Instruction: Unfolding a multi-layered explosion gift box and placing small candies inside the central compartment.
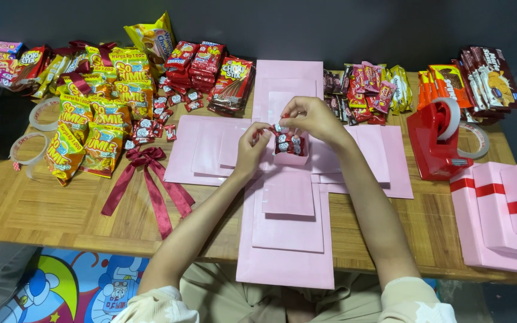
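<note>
Nearest me, pink unfolded box panels lie in a cross on the wooden counter. Above them, the left hand and right hand pinch one small red wrapped candy between fingertips, over the small pink centre box holding more candies. A maroon ribbon bow lies left, a red tape dispenser right; snack packets line the far edge.

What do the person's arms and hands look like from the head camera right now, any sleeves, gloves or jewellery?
Both hands, left hand and right hand, are bare, with no gloves, and no rings or watch can be made out. The forearms are uncovered. Short pale cream sleeves with a faint light pattern show only at the bottom edge of the view.
</note>
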